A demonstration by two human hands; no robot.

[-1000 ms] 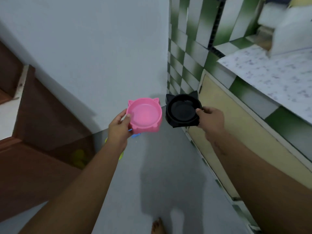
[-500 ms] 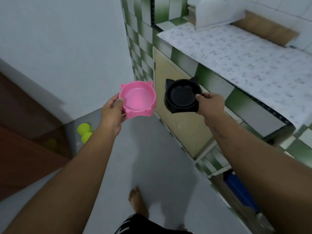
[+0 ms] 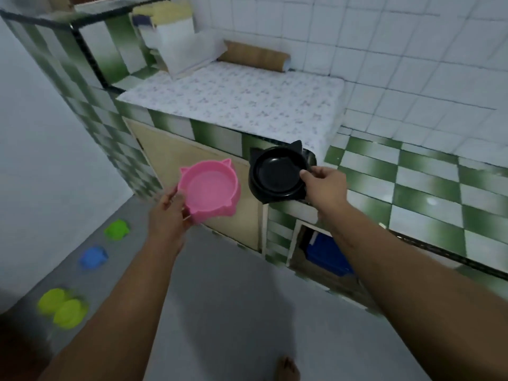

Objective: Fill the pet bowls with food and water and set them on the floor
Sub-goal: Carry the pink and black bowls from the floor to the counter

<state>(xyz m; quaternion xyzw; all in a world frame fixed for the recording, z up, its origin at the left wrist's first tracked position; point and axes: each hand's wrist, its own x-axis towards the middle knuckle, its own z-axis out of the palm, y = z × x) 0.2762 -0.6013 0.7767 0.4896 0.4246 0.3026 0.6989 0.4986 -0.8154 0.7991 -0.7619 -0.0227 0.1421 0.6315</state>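
Head camera looks down on two bare forearms stretched out in front of a tiled kitchen surface (image 3: pixel 233 105) covered with a pale patterned sheet. The left hand (image 3: pixel 167 213) grips the near rim of a pink bowl (image 3: pixel 209 188) with cat ears, thumb on top and fingers curled underneath, and holds it in the air over the grey floor (image 3: pixel 233 298) in front of a beige cabinet door (image 3: pixel 198 166). The right hand (image 3: pixel 324 188) pinches the right rim of a black bowl (image 3: pixel 277 174) of the same eared shape, holding it just beside the pink one, slightly higher and level with the front edge of the surface. The two bowls are close but apart, both with the opening upward and tipped a little toward the camera. On the floor along the left wall lie a green bowl (image 3: pixel 116 229), a blue bowl (image 3: pixel 93 257) and a yellow-green double bowl (image 3: pixel 61 307), all blurred. At the back of the surface a brown cardboard roll (image 3: pixel 255 56) lies against the white tiled wall (image 3: pixel 384 50), and a white box (image 3: pixel 176 42) stands to its left. In an open compartment below the surface sits a blue container (image 3: pixel 327 257). A bare foot (image 3: pixel 288 369) shows at the bottom edge.
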